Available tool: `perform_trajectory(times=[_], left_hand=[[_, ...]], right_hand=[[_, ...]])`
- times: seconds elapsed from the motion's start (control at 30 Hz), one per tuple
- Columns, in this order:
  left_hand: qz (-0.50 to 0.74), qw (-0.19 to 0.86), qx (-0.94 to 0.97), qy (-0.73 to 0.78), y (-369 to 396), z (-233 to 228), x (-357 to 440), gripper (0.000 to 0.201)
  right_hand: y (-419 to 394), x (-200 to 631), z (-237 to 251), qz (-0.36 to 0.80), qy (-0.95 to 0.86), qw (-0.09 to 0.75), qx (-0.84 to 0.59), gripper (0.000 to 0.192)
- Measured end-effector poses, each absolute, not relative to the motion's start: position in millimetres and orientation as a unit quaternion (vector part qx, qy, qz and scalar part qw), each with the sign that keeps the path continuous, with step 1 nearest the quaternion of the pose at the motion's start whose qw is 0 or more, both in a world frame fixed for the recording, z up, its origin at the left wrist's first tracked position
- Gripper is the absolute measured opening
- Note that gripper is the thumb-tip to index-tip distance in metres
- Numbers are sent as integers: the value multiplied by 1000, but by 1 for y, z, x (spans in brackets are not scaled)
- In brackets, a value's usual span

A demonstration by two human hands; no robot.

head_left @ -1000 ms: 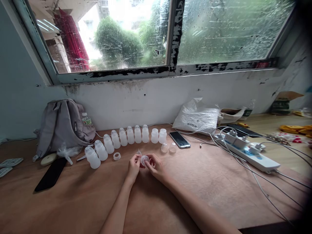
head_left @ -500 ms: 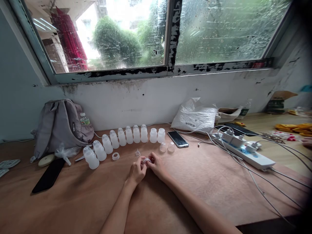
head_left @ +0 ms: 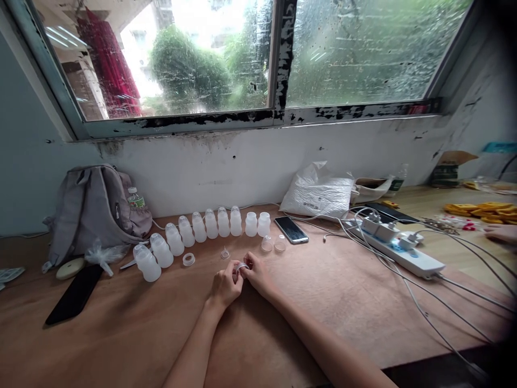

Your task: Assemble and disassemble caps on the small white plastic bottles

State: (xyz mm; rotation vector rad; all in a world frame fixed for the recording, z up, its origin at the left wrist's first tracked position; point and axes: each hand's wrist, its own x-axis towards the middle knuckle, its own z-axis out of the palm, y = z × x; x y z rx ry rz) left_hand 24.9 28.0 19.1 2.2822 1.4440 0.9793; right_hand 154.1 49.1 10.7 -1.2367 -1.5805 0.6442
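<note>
Tipped nearly edge-on since earlier, the pale ring (head_left: 242,266) is clamped crosswise between fingertips of the inward-angled left hand (head_left: 226,283) and right hand (head_left: 257,274)

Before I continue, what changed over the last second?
The left hand has drawn back from the teat; the held ring has turned from face-on to nearly edge-on, gripped with the right hand too. What looks like another person's hand now shows at the right edge. Teat, bottles, loose ring and phone stayed put.

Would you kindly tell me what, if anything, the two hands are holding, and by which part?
The left hand and right hand hold a small translucent round piece by its sides; the exact contact is hidden.
</note>
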Motion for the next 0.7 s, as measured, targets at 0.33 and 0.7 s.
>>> perform_trajectory(times=[0.33,0.7], left_hand=[[361,136,794,470,26,21,22,34],[449,218,685,531,38,8,30,28]], right_hand=[[53,158,5,286,-647,502,-498,9],[47,155,10,259,-653,499,-507,14]])
